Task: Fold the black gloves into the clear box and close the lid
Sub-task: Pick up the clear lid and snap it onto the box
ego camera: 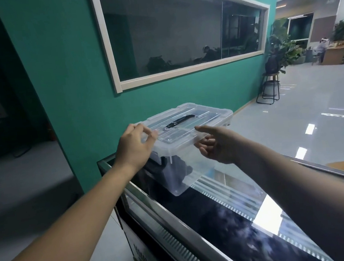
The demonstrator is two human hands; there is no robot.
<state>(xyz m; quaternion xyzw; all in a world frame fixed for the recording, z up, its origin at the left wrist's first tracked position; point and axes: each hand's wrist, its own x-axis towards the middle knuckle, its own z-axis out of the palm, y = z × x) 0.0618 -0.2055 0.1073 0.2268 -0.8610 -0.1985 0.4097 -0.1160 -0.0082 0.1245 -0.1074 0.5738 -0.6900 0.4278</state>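
The clear box (180,172) stands on the glass top of a display case (230,216), next to a green wall (70,77). The lid (189,124) sits on the box, its black handle (179,122) lying flat. The black gloves (172,169) are inside, seen through the wall. The left hand (133,149) pinches the lid's left edge. The right hand (215,144) grips the lid's right edge, thumb on top, fingers under.
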